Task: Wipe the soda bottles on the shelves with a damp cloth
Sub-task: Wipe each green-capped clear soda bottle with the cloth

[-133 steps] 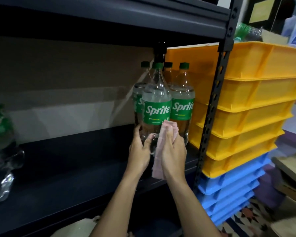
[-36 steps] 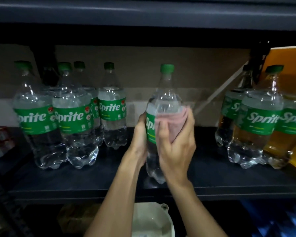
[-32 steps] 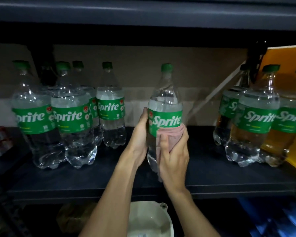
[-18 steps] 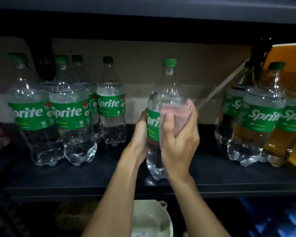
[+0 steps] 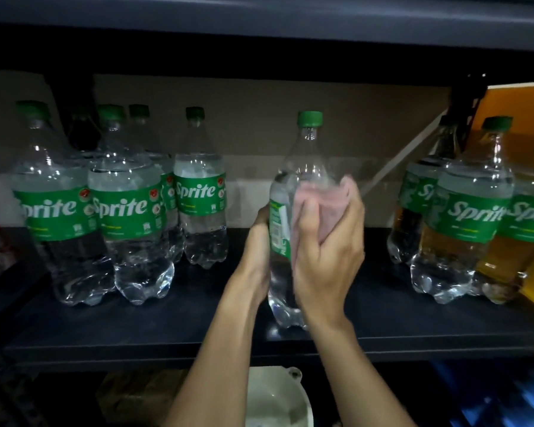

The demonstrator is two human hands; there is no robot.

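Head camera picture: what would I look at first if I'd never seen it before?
Your eye lands on the two hands in the middle: the left hand grips a Sprite bottle upright at the front of the dark shelf, and the right hand presses a pink cloth against it. Next you'd notice the left cluster and right cluster of green-labelled bottles.

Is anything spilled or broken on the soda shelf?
No spill or damage shows; the bottles stand upright, capped. The right-hand bottles look yellow, likely from the yellow object behind them.
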